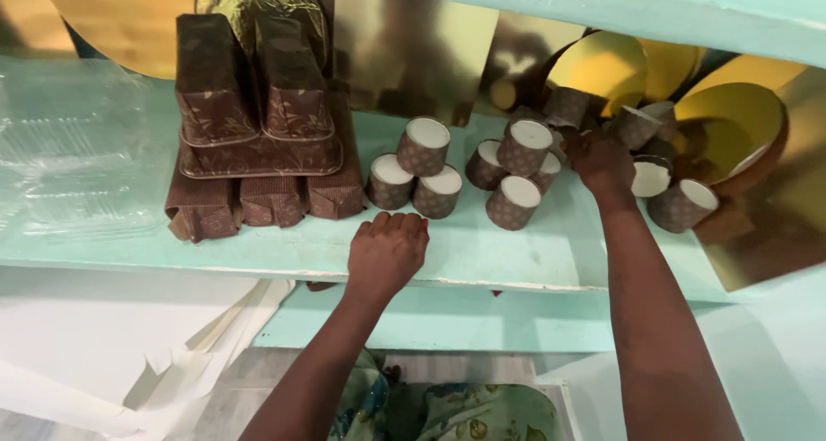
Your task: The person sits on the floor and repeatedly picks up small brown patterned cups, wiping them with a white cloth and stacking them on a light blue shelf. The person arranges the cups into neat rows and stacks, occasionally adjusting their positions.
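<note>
From the head camera, looking down at a pale green shelf [482,260], the left hand [387,253] rests knuckles-up on the shelf's front edge with its fingers curled under, holding nothing that can be seen; whether the fingertips grip anything beneath is not clear. Just beyond it, near but apart, stands a small cluster of brown patterned paper baking cups [416,170] lying on their sides with white bottoms facing the camera, one stacked on two others. To the right of these is a second cluster of the same cups [514,167], and the right hand [602,161] reaches deeper into the shelf just beside that cluster, its fingers bent down among more scattered cups [680,202] at the back; the fingertips are hidden, so what they pinch cannot be told. Left of the left hand, well apart from it, sits a stack of brown paper loaf moulds [258,131], piled several layers high. Farther left lie clear plastic containers [69,166]. Behind everything lean gold cake boards [413,54], square and round. Below the shelf, white paper sheets [129,381] trail at the left, and a floral patterned cloth [447,411] shows between the forearms
</note>
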